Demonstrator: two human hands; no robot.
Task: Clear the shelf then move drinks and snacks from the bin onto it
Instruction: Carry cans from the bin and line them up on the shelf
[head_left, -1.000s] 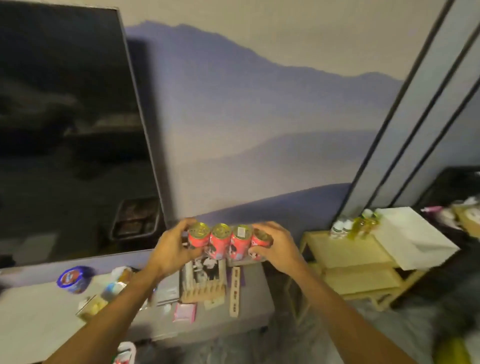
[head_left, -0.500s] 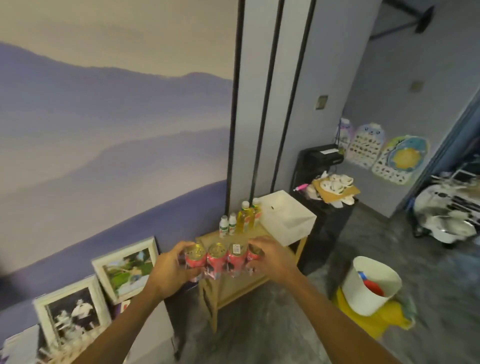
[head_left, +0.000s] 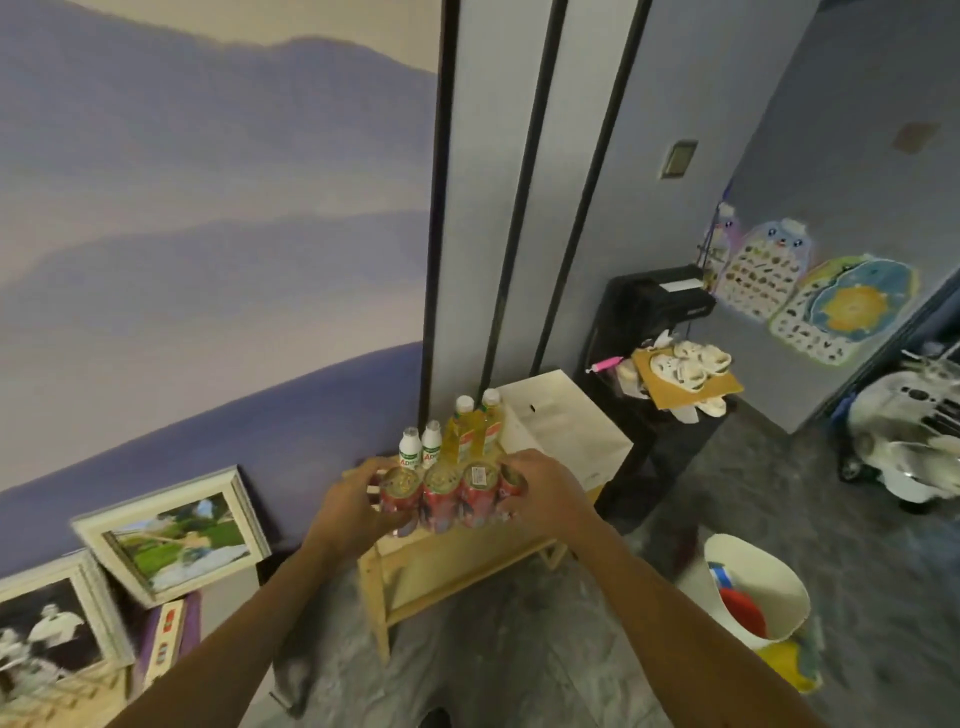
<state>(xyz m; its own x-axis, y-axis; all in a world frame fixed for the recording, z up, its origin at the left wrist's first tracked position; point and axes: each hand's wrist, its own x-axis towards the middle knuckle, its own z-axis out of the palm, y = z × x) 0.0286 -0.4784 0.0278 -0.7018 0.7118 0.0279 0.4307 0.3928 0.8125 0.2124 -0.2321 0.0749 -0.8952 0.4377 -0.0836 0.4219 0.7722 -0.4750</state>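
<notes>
While squeezed together, four red gold-topped cans (head_left: 449, 496) hang in a row.
Left hand (head_left: 345, 512) grips one end, right hand (head_left: 545, 493) the other; pale wooden shelf (head_left: 467, 558) just beyond.

Grey wall panel (head_left: 493, 234), three black vertical strips, ran top to bottom. Left of the panel, a mural (head_left: 208, 208) of hazy purple mountains filled the wall. A framed landscape (head_left: 176, 530) and a framed black-and-white photo (head_left: 47, 623) leaned at the mural's foot. Right of the panel, a wall switch (head_left: 679, 158) sat high up. Below it stood a black cabinet (head_left: 654, 312), with pale shoes (head_left: 691, 364) on cardboard (head_left: 722, 387) on top. Further right hung two colourful children's charts (head_left: 763, 275). Grey marbled floor (head_left: 519, 649) spread below the panel, and the light was dim and soft.
</notes>
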